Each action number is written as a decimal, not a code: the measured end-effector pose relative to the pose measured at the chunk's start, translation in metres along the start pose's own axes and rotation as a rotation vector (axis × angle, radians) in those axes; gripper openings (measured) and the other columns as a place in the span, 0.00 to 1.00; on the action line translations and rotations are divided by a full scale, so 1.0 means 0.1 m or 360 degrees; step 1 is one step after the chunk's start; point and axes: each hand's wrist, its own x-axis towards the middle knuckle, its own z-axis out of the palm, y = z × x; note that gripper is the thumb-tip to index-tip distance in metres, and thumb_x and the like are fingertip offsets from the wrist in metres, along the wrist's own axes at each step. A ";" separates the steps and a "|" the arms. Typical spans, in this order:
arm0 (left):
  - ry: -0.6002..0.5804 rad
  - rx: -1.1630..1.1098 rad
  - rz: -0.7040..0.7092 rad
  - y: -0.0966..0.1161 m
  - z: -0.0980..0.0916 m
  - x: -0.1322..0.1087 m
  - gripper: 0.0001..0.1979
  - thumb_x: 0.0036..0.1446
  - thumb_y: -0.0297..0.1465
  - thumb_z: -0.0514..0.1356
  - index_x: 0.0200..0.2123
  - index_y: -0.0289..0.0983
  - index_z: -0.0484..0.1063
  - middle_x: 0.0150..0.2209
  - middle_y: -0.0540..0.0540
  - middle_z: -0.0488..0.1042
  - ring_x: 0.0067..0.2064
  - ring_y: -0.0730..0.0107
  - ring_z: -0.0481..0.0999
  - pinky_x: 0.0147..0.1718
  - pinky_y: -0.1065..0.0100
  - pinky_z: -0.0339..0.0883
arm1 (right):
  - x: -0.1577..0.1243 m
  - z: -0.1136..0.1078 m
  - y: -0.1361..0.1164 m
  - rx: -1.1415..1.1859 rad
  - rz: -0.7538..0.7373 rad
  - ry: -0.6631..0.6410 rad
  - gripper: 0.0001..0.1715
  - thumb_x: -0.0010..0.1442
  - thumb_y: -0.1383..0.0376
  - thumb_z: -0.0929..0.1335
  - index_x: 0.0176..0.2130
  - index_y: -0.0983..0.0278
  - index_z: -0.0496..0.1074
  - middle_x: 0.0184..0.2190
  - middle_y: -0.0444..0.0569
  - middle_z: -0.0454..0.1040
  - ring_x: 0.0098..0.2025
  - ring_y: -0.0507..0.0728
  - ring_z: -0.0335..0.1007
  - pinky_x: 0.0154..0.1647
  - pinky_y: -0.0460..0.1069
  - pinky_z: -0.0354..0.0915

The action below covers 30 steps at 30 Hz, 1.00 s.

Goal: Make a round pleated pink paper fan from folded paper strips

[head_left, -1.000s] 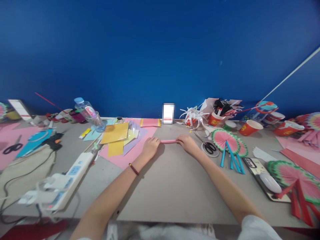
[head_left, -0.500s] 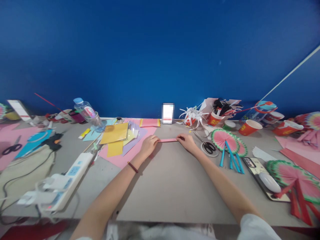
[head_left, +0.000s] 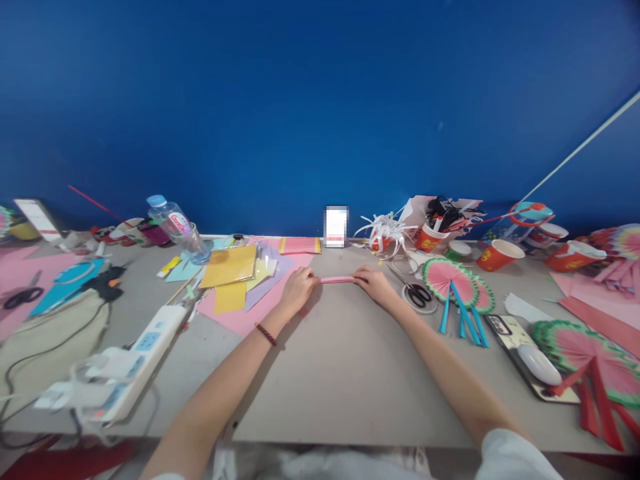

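Observation:
Between my two hands a narrow pink paper strip (head_left: 336, 280) stretches level, just above or on the grey table. My left hand (head_left: 300, 288) pinches its left end, and my right hand (head_left: 373, 283) pinches the right end. The fingertips cover both ends of the strip. Just behind it lies a flat pink paper piece with yellow edges (head_left: 300, 246). To the right of my right hand are black-handled scissors (head_left: 416, 292) resting on a roll of clear tape (head_left: 425, 308). Pink, yellow and purple paper sheets (head_left: 235, 267) lie left of my left hand.
Farther right are watermelon-coloured paper fans (head_left: 453, 283), red paper cups (head_left: 501, 255), and a phone (head_left: 510, 333) under a white mouse (head_left: 539, 364). On the left stand a plastic bottle (head_left: 175, 225) and a white power strip (head_left: 145, 360) with cables. A lit phone (head_left: 336, 228) leans against the blue wall.
The pink strip looks narrower, with a line along its length now showing. My hands have barely shifted and still hold both ends.

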 end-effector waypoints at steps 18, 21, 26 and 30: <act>-0.0040 -0.0062 -0.0068 -0.05 -0.05 -0.01 0.12 0.62 0.29 0.52 0.30 0.36 0.73 0.33 0.47 0.72 0.37 0.68 0.70 0.37 0.67 0.61 | -0.01 0.00 -0.16 -0.0733 0.0008 -0.0223 0.11 0.63 0.69 0.62 0.36 0.65 0.73 0.38 0.52 0.72 0.41 0.55 0.67 0.36 0.45 0.58; -0.0117 0.0109 -0.0008 -0.05 -0.05 -0.02 0.12 0.62 0.28 0.51 0.29 0.36 0.73 0.32 0.46 0.71 0.36 0.67 0.69 0.37 0.66 0.60 | -0.02 0.03 -0.14 -0.0807 -0.0034 -0.0251 0.11 0.64 0.70 0.61 0.36 0.65 0.73 0.38 0.52 0.72 0.41 0.54 0.66 0.37 0.45 0.58; -0.0167 0.0247 0.0062 -0.08 0.01 -0.02 0.12 0.62 0.26 0.51 0.28 0.35 0.71 0.30 0.46 0.70 0.35 0.66 0.68 0.36 0.65 0.60 | -0.05 0.07 -0.10 -0.0913 -0.0086 -0.0272 0.13 0.65 0.70 0.59 0.38 0.65 0.72 0.38 0.53 0.71 0.42 0.55 0.64 0.37 0.46 0.58; -0.0127 0.0266 0.0070 -0.09 0.05 -0.04 0.12 0.62 0.26 0.50 0.28 0.35 0.70 0.30 0.46 0.69 0.34 0.66 0.67 0.36 0.65 0.61 | -0.07 0.08 -0.10 -0.0964 -0.0111 -0.0282 0.13 0.65 0.71 0.59 0.38 0.66 0.72 0.38 0.54 0.71 0.41 0.56 0.64 0.37 0.46 0.59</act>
